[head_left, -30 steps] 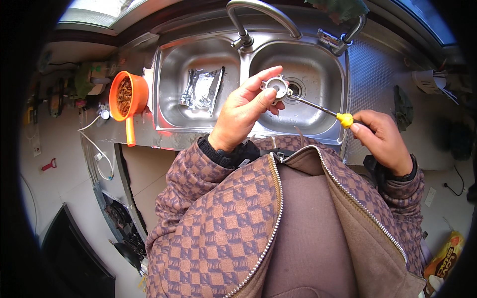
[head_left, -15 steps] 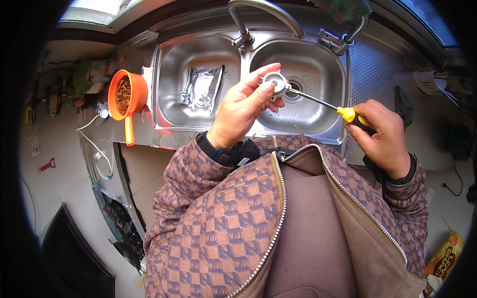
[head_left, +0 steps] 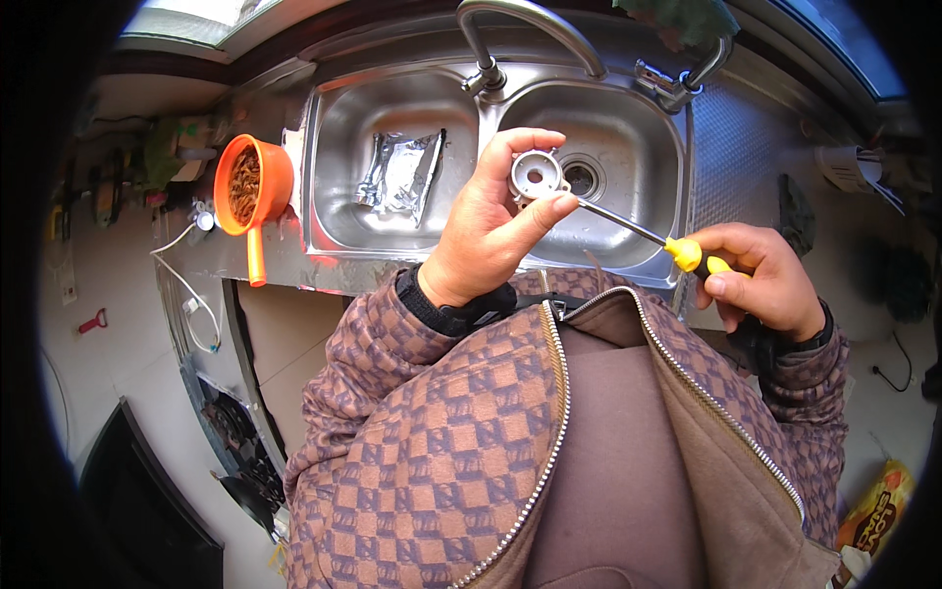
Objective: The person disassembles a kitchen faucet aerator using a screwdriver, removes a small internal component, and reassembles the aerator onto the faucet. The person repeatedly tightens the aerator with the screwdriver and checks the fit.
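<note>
Over the right sink basin, my left hand (head_left: 500,211) is closed around a small round metal housing (head_left: 537,175) with a hole in its middle and lugs on its rim. My right hand (head_left: 760,280) grips the yellow and black handle of a screwdriver (head_left: 628,224). Its steel shaft slants up to the left, and the tip meets the lower right edge of the housing, close to my left thumb. Whether the tip sits in a screw head cannot be made out.
A double steel sink (head_left: 310,187) lies before me, with a curved faucet (head_left: 535,25) above it. The left basin holds a silver foil packet (head_left: 400,175). An orange ladle-like scoop (head_left: 280,184) with brown dried bits stands on the left counter. A second tap (head_left: 677,88) is at the right.
The housing has tilted so its open face shows more, and it has dropped slightly. My left thumb has moved right. My right hand has turned and shifted its grip on the screwdriver handle, sitting lower.
</note>
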A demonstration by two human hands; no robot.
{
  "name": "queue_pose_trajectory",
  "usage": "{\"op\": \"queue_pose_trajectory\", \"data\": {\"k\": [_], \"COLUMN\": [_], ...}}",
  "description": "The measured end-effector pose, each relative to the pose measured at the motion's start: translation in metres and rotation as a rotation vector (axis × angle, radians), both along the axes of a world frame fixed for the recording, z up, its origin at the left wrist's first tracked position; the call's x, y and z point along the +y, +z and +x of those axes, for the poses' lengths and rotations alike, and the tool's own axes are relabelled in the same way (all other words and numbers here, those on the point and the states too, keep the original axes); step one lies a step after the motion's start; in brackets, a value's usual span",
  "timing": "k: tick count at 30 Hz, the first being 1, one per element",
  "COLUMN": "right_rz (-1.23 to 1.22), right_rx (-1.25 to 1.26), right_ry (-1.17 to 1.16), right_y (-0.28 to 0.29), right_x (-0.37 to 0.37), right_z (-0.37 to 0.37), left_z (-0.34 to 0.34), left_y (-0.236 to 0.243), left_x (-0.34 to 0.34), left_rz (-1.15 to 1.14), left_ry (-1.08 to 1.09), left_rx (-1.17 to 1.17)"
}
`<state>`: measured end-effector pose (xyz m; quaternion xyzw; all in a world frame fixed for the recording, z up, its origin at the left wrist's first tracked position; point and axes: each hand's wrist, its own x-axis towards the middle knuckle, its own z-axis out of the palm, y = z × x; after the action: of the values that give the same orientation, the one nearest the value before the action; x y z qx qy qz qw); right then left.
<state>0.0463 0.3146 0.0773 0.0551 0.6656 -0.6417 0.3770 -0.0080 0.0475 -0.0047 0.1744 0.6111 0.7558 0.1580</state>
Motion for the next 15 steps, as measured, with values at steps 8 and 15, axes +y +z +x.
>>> {"op": "queue_pose_trajectory", "data": {"k": [8,15], "right_rz": [0.220,0.343], "right_rx": [0.379,0.783], "right_ry": [0.044,0.116], "right_y": [-0.008,-0.015], "right_x": [-0.008,-0.012], "right_z": [0.015,0.017], "left_z": [0.002,0.004], "left_y": [-0.001,-0.002], "left_x": [0.000,-0.001], "left_rz": [-0.072,-0.076], "left_ry": [0.079,0.081], "left_rx": [0.144,0.106]}}
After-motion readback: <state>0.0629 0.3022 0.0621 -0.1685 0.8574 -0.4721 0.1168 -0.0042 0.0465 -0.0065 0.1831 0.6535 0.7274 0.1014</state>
